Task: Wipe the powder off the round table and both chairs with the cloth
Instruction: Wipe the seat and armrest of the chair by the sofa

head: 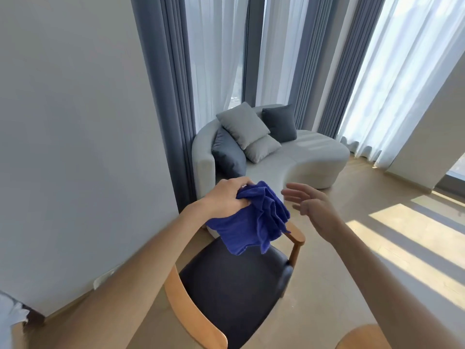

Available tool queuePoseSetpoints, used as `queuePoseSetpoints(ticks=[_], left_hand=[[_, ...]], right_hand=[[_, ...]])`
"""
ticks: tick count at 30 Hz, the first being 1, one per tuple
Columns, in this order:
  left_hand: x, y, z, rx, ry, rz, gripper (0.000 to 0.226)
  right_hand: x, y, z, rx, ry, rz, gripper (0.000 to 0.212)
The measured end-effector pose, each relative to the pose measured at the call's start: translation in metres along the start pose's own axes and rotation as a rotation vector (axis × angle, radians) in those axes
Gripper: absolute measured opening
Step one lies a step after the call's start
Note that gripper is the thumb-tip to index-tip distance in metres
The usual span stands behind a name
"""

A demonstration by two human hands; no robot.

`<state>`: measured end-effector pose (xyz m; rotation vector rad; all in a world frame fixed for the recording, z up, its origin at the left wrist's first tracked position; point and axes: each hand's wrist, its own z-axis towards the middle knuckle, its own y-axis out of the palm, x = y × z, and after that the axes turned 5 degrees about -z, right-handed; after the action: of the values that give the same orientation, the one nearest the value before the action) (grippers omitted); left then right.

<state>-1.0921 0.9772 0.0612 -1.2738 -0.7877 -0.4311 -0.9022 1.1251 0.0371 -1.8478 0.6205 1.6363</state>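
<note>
My left hand grips a bunched blue cloth, which hangs down in the air above a chair. The chair has a dark padded seat and a light wooden frame, and it stands directly below my hands. My right hand is held up just right of the cloth, fingers spread, holding nothing and not touching it. No powder is discernible on the seat from here. The round table and a second chair are out of view.
A curved pale sofa with several grey cushions stands behind the chair by the curtained windows. A white wall runs along the left. Sunlit wooden floor spreads to the right.
</note>
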Motion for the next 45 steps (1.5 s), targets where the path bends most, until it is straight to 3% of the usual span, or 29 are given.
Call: queuePoseSetpoints(ticks=[2,5,6,8,11,13,18,22,26,31,34,36,45], left_hand=[[0.001,-0.001,0.004,-0.060,0.006,0.067,0.028],[0.002,0.000,0.006,-0.170,-0.025,0.126,0.032],[0.002,0.001,0.005,-0.194,-0.035,0.119,0.033],[-0.001,0.002,0.001,-0.191,-0.034,0.096,0.034],[-0.009,0.000,-0.007,-0.145,-0.056,0.048,0.035],[-0.017,-0.003,-0.014,-0.143,-0.077,0.035,0.038],[-0.053,-0.010,-0.034,-0.199,-0.137,0.185,0.023],[-0.059,-0.023,-0.036,-0.083,-0.113,0.132,0.005],[-0.057,-0.033,-0.033,-0.023,-0.083,0.072,0.017],[-0.056,-0.035,-0.031,0.061,-0.102,-0.003,0.020],[-0.054,-0.035,-0.030,0.028,-0.137,-0.091,0.009],[-0.054,-0.031,-0.029,-0.016,-0.160,-0.071,0.019],[-0.061,-0.018,-0.025,-0.053,-0.184,0.094,0.022]], right_hand=[[-0.011,0.006,-0.004,-0.107,-0.103,-0.112,0.062],[-0.023,0.033,-0.007,-0.239,-0.212,-0.585,0.088],[-0.025,0.043,-0.007,-0.243,-0.261,-0.745,0.088],[-0.026,0.058,-0.006,-0.190,-0.338,-0.881,0.067],[-0.024,0.061,-0.003,-0.123,-0.352,-0.886,0.034],[-0.025,0.059,-0.001,-0.142,-0.324,-0.809,0.025],[-0.026,0.049,0.002,-0.167,-0.224,-0.480,0.024],[-0.022,0.039,0.010,-0.142,-0.225,-0.706,0.019],[-0.021,0.040,0.013,-0.045,-0.228,-0.759,0.018],[-0.018,0.044,0.012,-0.112,-0.097,-0.448,0.012],[-0.017,0.051,0.012,-0.103,-0.057,-0.385,0.018],[-0.015,0.058,0.013,-0.104,-0.039,-0.367,0.020],[-0.008,0.064,0.021,-0.094,-0.054,-0.559,0.014]])
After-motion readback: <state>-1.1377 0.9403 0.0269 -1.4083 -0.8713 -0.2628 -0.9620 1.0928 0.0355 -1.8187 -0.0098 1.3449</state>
